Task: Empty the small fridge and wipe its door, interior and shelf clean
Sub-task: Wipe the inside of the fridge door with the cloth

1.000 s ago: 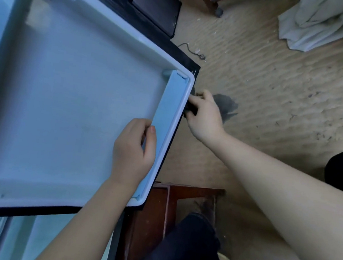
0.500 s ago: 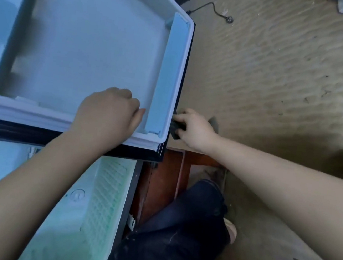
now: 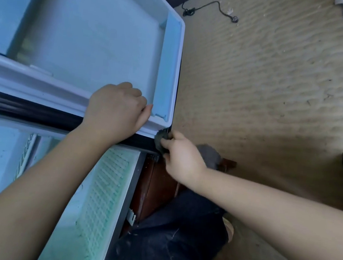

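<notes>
Fingers (image 3: 135, 93) of the left hand (image 3: 116, 109) are curled over the raised white rim of the open fridge door (image 3: 90, 42), close to its near corner, and the door is braced there against swinging. Across at that same corner, the right hand (image 3: 182, 155) is closed on a crumpled dark grey cloth (image 3: 161, 139). Thumb and forefinger are pinched on the wad, and the wad is pressed against the spot where the white liner meets the door's glossy black outer edge (image 3: 38, 110). More of the cloth is seen trailing behind the knuckles.

Door-edge wiping is judged to be the step in hand, with the corner being worked right now. For a good result, steady counter-pressure should be given by the left hand, so that the push of the cloth is taken by the door and not lost to the hinge. Long single passes along the black edge would be preferred to scrubbing on one spot. A fresh face of the cloth should be turned out once this one is soiled. The seam around the corner, and the ends of the pale blue plastic rail (image 3: 168, 64) just inside the rim, are the likely dirt traps and should be pressed into with a fingertip behind the cloth.

Below the door, the fridge's pale green ribbed interior wall (image 3: 106, 186) is in view, faintly marked.
</notes>
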`<control>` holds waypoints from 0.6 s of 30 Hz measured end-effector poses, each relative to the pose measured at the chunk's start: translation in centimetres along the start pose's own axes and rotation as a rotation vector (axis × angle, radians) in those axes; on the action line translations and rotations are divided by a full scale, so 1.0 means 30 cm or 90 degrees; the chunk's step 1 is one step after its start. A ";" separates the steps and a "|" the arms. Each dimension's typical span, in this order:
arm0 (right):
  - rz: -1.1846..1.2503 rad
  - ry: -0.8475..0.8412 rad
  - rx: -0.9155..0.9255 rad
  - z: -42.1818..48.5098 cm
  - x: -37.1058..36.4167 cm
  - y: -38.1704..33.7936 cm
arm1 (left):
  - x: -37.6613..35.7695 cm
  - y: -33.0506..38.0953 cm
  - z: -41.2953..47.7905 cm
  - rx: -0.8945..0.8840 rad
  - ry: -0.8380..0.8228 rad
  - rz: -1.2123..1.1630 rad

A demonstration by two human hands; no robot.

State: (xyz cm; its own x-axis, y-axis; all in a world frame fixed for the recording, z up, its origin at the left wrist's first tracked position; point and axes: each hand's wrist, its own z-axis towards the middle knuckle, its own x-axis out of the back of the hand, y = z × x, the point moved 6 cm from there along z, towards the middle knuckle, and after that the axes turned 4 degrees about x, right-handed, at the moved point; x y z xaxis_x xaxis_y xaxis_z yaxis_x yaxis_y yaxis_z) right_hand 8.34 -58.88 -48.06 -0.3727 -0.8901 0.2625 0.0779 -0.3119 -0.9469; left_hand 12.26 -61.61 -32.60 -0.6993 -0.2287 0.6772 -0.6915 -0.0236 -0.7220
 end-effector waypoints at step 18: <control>-0.036 0.324 0.147 -0.100 0.550 -0.330 | 0.293 -0.079 -0.165 0.214 0.147 -0.407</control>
State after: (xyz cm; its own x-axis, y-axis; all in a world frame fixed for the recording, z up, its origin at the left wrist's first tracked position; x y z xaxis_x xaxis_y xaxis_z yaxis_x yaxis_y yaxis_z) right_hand -1.36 -69.49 -34.92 -0.7768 -0.6151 0.1346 0.2240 -0.4697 -0.8539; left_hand 6.85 -58.74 -24.24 -0.2270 0.1379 0.9641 -0.9084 -0.3868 -0.1585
